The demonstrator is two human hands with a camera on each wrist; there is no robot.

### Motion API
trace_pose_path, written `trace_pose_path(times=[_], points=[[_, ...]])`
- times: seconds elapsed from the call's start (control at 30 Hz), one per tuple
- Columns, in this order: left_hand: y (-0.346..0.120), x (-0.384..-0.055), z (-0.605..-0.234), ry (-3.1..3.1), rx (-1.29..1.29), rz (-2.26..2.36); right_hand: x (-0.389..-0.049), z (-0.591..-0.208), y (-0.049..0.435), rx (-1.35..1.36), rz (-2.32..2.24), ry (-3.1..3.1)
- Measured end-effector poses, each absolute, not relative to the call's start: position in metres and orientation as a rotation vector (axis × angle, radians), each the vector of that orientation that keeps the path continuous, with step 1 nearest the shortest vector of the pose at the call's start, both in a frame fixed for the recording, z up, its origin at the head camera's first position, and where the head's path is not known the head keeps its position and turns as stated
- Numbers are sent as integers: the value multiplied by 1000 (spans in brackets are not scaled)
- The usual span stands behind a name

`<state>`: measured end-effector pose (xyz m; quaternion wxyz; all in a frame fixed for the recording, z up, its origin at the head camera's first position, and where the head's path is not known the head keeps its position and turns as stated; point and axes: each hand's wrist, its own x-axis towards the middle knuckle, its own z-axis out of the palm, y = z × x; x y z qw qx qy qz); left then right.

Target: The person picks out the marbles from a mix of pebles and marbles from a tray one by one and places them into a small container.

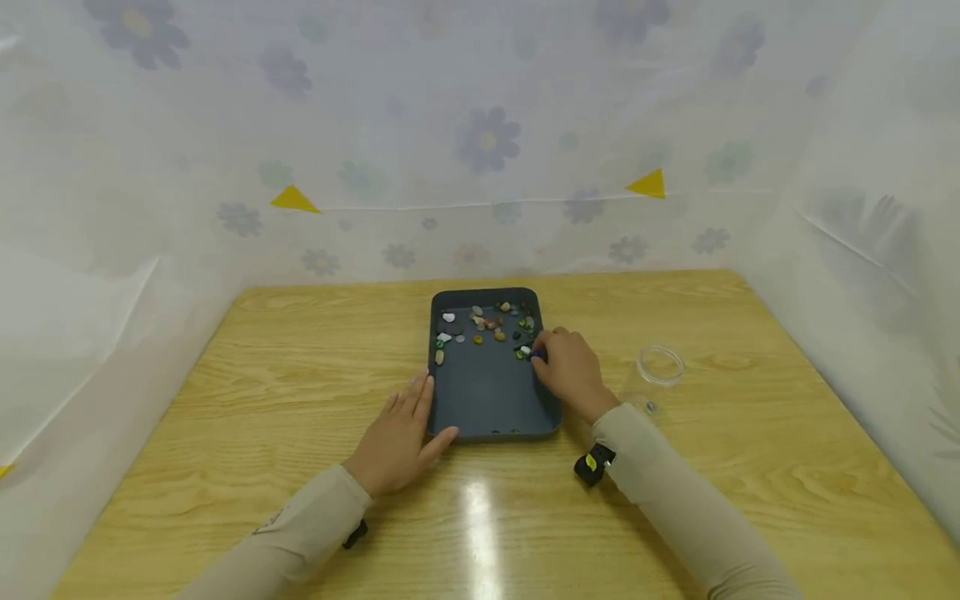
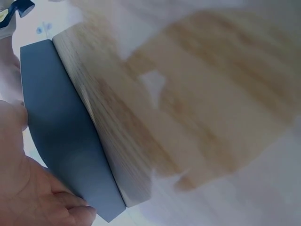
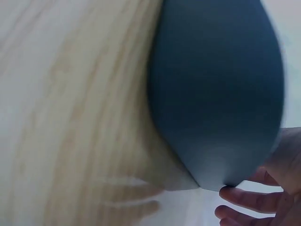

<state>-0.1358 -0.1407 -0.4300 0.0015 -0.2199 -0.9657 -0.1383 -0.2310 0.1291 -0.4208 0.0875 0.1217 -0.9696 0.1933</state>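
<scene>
A dark grey rectangular tray [image 1: 487,400] lies on the wooden table, with many small coloured stones [image 1: 491,322] scattered over its far half. My left hand [image 1: 397,437] rests against the tray's left side, fingers straight and thumb at the near left corner. At the right rim, my right hand [image 1: 573,371] reaches over into the tray. Its thumb and forefinger pinch a small dark blue stone [image 1: 537,354], close to white and green stones. The right wrist view shows the tray's outer wall [image 3: 216,94] and some bent fingers [image 3: 256,200]; the blue stone is hidden there.
Right of the tray, a clear round lid or ring [image 1: 660,365] lies on the table [image 1: 300,358]. Behind the right wrist is a clear container, partly hidden, with a small dark item [image 1: 651,407] in it. White flowered curtains [image 1: 487,167] enclose the back and sides.
</scene>
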Motion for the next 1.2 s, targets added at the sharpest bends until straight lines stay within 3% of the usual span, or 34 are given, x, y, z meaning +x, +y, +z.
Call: trace_pose_path(times=[0.57, 1.2], points=[[-144, -139, -426, -3067, -728, -355, -207, -371, 142, 403, 748, -2813], [-145, -149, -431, -3056, -752, -353, -169, -325, 195, 427, 812, -2677]])
